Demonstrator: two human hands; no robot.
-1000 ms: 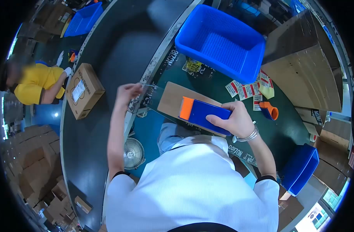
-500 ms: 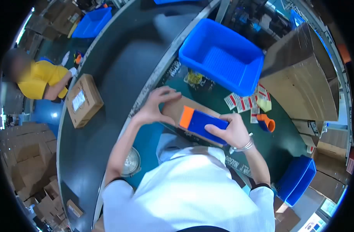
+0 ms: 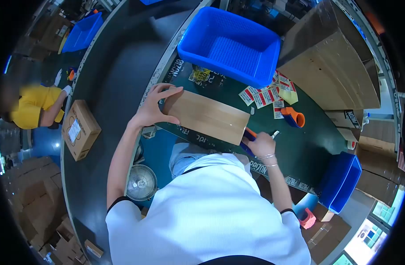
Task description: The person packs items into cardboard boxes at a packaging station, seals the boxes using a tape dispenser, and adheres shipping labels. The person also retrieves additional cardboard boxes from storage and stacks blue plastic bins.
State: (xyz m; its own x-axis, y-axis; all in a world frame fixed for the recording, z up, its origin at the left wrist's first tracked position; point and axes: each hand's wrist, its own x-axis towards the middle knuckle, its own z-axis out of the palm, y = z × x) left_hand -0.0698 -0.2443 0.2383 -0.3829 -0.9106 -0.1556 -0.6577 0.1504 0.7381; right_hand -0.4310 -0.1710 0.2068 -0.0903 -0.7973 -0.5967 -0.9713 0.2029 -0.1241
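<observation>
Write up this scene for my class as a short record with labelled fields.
Left hand: spread around the left end of the cardboard box; grip unclear
Right hand: holding a blue-and-orange tool at the box's right end
Beyond the box: blue basket, red-and-white labels, orange-mouthed object
Conveyor belt: labelled carton
Across the belt: person in yellow

On the table (image 3: 295, 150), the box (image 3: 206, 115) lies before the basket (image 3: 223, 70), with labels (image 3: 266, 97) rightward and the belt (image 3: 96, 176) left.

1. Beyond the brown box (image 3: 207, 115), a hand could pass over the table (image 3: 225, 93).
2. Farther beyond it, the blue basket (image 3: 220, 66) blocks.
3. The left hand (image 3: 156, 108) blocks its left end; the right hand (image 3: 262, 145), its right.
</observation>
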